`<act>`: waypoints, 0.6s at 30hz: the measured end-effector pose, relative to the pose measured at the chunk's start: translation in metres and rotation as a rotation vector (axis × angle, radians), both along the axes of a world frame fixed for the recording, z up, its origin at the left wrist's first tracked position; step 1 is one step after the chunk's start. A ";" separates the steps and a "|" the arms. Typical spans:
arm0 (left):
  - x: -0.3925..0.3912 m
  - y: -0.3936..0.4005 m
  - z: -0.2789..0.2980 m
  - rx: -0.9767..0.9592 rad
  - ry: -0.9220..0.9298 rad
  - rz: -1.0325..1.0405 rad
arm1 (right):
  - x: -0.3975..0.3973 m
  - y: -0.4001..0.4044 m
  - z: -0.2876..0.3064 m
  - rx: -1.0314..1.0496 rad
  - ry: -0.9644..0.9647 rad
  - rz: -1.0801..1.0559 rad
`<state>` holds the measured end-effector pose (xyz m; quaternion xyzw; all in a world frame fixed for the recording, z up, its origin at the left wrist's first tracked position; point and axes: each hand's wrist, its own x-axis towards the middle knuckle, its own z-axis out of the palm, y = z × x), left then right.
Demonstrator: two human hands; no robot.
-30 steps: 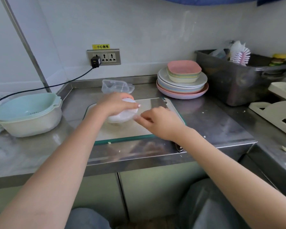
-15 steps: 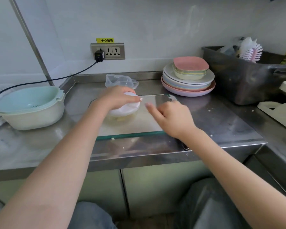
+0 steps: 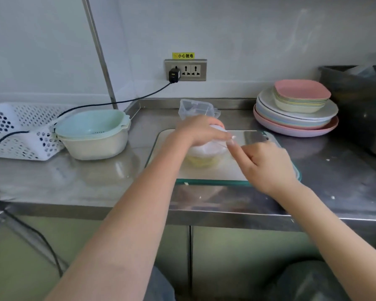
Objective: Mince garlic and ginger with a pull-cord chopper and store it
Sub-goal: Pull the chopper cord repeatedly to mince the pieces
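I see the right hand (image 3: 267,166) nearest, fingers curled, forefinger and thumb pinched on what looks like the thin pull cord (image 3: 220,145) (blurred, hard to confirm). The cord runs left from those fingertips to the chopper (image 3: 204,155), just beyond them on the cutting board (image 3: 230,172). The left hand (image 3: 201,132) sits on the chopper's white lid, fingers curled down over it, holding it. Yellowish mince shows in the clear bowl under those fingers. Just past the left fingers: 1 clear storage container (image 3: 197,109), touching or not I can't tell. Far right of the fingers, a stack of plates (image 3: 295,114); far left, a colander bowl (image 3: 93,134).
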<state>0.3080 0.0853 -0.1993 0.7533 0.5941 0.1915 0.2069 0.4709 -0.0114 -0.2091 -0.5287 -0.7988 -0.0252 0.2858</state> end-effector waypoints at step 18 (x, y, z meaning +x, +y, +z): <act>-0.004 0.006 -0.002 0.011 0.012 -0.026 | 0.004 0.005 -0.003 -0.254 0.021 0.159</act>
